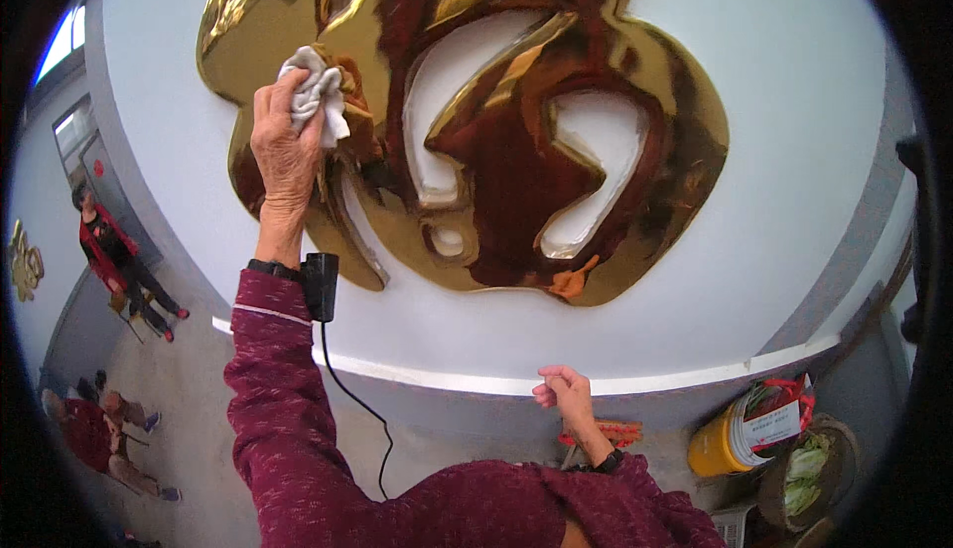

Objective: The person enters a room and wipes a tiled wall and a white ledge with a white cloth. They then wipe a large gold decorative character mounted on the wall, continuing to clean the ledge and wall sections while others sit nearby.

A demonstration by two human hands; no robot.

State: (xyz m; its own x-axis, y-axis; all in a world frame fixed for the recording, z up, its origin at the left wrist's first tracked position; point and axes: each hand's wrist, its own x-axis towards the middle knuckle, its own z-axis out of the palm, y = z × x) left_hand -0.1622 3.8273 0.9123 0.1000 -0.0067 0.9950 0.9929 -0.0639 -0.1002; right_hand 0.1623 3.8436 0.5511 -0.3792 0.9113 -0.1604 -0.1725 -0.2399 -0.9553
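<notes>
A large glossy gold relief sign [674, 131], mirror-like and curved, is mounted on the white wall in front of me. My left hand [287, 138] is raised to the sign's left part and grips a crumpled white cloth [316, 97], which lies against the gold surface. A black device [320, 287] with a cable is strapped at my left wrist. Lower down, near the wall's white ledge, my right hand [566, 395] holds nothing, its fingers loosely curled. A black band [610, 461] goes round the right wrist.
At the lower right stand a yellow bucket [715, 450] with a printed sheet and a basket [774, 488] of leafy greens. A red stool [622, 432] is behind my right forearm. At far left one person [108, 243] is by a doorway, and another [85, 429] sits lower down.
</notes>
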